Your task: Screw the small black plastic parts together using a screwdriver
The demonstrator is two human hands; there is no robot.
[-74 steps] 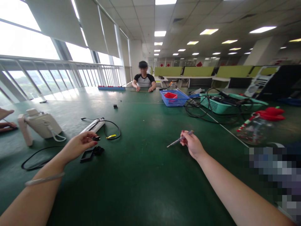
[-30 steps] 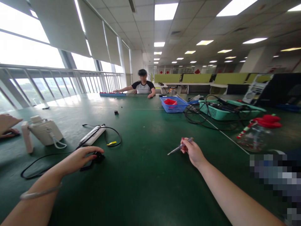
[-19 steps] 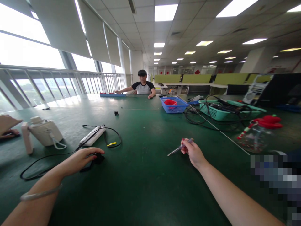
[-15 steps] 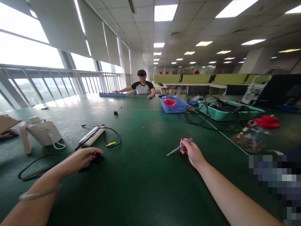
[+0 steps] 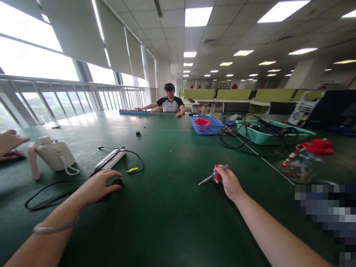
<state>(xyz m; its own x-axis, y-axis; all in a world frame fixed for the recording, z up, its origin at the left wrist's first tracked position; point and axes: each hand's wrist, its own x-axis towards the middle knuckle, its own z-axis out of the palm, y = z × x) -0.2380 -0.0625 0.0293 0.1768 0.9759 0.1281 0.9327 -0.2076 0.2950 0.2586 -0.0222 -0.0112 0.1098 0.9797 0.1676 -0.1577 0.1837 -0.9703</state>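
Observation:
My right hand (image 5: 228, 182) is closed around a slim screwdriver (image 5: 205, 180). Its metal shaft points left and slightly down, above the green tabletop. To the left, my left hand (image 5: 98, 186) is open, with thumb and fingers spread apart. A small black object (image 5: 119, 182) sits right by those fingertips, partly hidden behind the thumb; I cannot make out its kind. Beyond this hand lies a white power strip (image 5: 110, 159) with a black cable (image 5: 142, 157) looped over it, marked by a yellow tag.
At left stand a cream bottle (image 5: 55, 154) and another person's hand (image 5: 12, 144). A blue basket (image 5: 207, 129), a teal basket (image 5: 257, 137) with cables and a red-lidded jar (image 5: 302, 167) are at right. A person (image 5: 170, 104) sits at the far end behind a blue tray (image 5: 135, 112).
My left hand has spread its fingers, parting from the small black object it was on. The right hand keeps the screwdriver in nearly the same place. The view has shifted slightly.

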